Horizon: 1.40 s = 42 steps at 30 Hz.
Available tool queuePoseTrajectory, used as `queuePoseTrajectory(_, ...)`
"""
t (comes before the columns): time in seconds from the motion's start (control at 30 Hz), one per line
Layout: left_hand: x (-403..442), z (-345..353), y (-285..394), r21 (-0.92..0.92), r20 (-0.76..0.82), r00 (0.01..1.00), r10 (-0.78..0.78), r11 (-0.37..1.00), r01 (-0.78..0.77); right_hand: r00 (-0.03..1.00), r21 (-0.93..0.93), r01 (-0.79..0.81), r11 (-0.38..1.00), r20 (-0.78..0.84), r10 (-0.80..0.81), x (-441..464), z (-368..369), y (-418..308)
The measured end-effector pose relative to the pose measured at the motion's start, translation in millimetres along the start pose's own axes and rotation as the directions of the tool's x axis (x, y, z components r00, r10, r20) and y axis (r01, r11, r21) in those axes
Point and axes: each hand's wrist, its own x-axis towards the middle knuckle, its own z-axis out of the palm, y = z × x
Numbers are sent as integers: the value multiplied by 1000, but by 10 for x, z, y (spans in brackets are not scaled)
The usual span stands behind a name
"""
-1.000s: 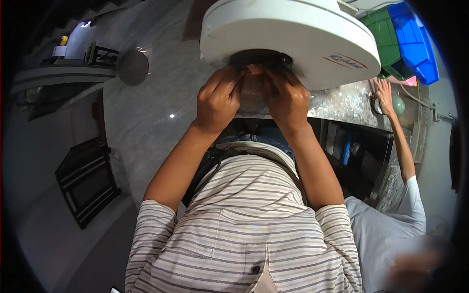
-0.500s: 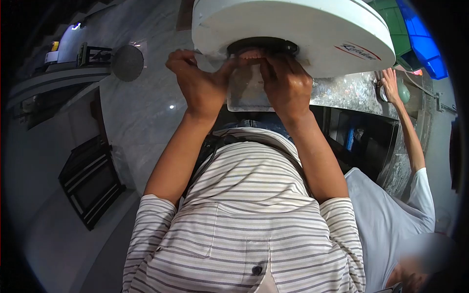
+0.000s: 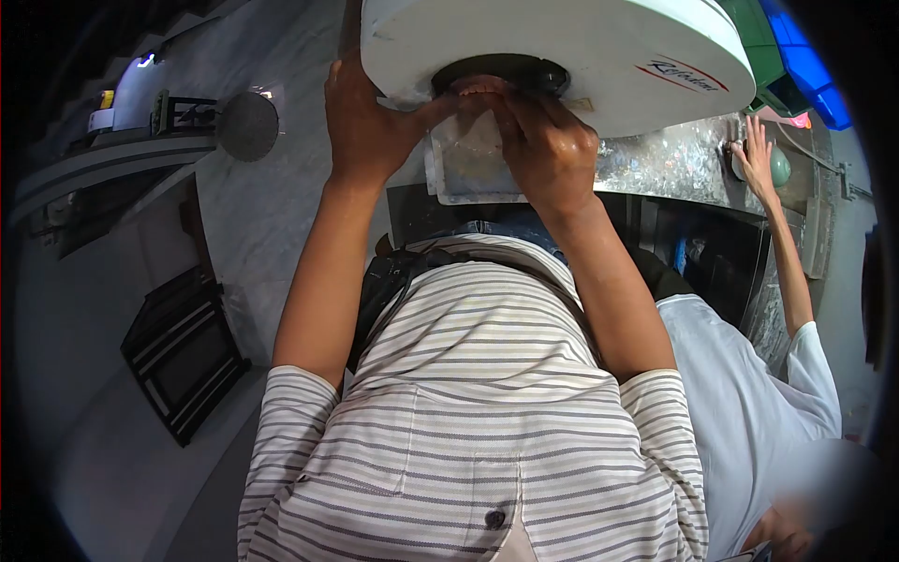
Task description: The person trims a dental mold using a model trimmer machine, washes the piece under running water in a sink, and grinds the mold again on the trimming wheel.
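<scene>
A pink denture (image 3: 480, 85) with a row of teeth sits at the dark round opening (image 3: 546, 77) of a white machine housing. My right hand (image 3: 552, 150) is closed on the denture from the right, fingers bent and pinching. From the left, my left hand (image 3: 370, 126) reaches its thumb to the denture's near edge. Its other fingers stretch upward beside the housing, apart from the thumb and partly blurred. Below the opening lies a clear, smeared tray (image 3: 473, 173). Fingers hide much of the denture.
The white housing (image 3: 599, 56) carries printed lettering and overhangs a speckled worktop (image 3: 655, 173). At right, a co-worker's hand (image 3: 757, 155) rests near a green round object (image 3: 779, 169). Green and blue bins (image 3: 810, 70) stand behind. A round stool (image 3: 247, 125) is on the left.
My left hand has turned, its curled fingers now stretched upward, while its thumb stays at the denture. My right hand keeps its grip. The co-worker's fingers have spread.
</scene>
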Motion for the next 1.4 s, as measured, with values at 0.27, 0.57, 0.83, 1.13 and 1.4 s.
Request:
queuePoseTrajectory(0.27,38,10,27,14,-1,1000,16,1000,-16,1000,21,18,1000,-3,-18,56,0,-52)
queuePoseTrajectory(0.57,2,41,-15,65,-27,997,70,996,-68,1000,41,-2,999,-26,4,61,24,-67)
queuePoseTrajectory(0.83,14,32,22,2,-37,998,41,999,-41,999,-21,10,1000,-37,-11,3,67,-29)
queuePoseTrajectory(1.13,28,-23,-35,44,103,993,59,997,-64,993,19,-116,993,8,116,-12,-3,-61)
queuePoseTrajectory(1.4,18,-43,55,42,76,997,-10,999,7,999,-21,-53,998,-11,53,-1,31,-37)
